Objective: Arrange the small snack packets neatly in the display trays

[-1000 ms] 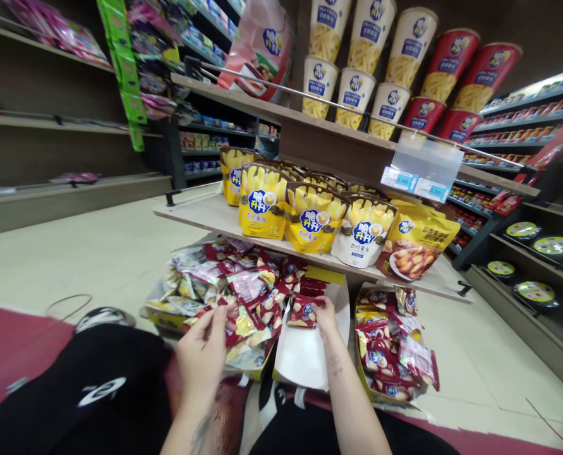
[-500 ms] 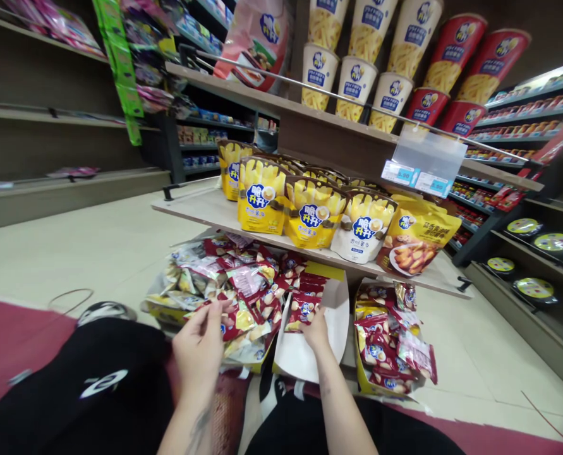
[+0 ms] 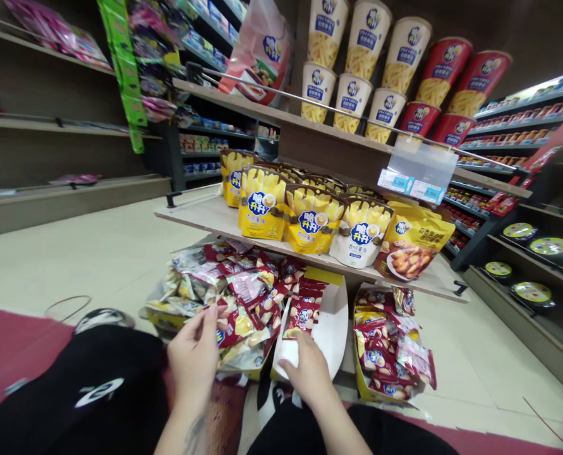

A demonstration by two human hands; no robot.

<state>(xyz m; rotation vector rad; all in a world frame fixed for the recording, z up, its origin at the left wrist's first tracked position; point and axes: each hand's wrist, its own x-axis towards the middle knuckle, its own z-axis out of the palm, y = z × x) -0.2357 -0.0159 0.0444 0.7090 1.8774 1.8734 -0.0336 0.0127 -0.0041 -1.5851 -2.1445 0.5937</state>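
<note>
My left hand (image 3: 194, 357) hovers at the near edge of a heaped pile of small red and white snack packets (image 3: 236, 291), fingers loosely curled with thumb and forefinger close; nothing shows between them. My right hand (image 3: 308, 371) rests on the near end of a white cardboard tray (image 3: 331, 328), fingers curled over its edge. A row of red snack packets (image 3: 302, 309) stands at the tray's far end, apart from my right hand.
Another box of red packets (image 3: 391, 344) sits to the right on the floor. Above, a wooden shelf (image 3: 205, 215) carries yellow snack bags (image 3: 310, 218). Tall cup-shaped packs (image 3: 385, 69) stand higher up. Aisle shelving lines both sides. My dark-clothed knees fill the bottom.
My right hand let go of the red packet at the tray's far end and drew back to the tray's near edge. My left hand stayed by the pile.
</note>
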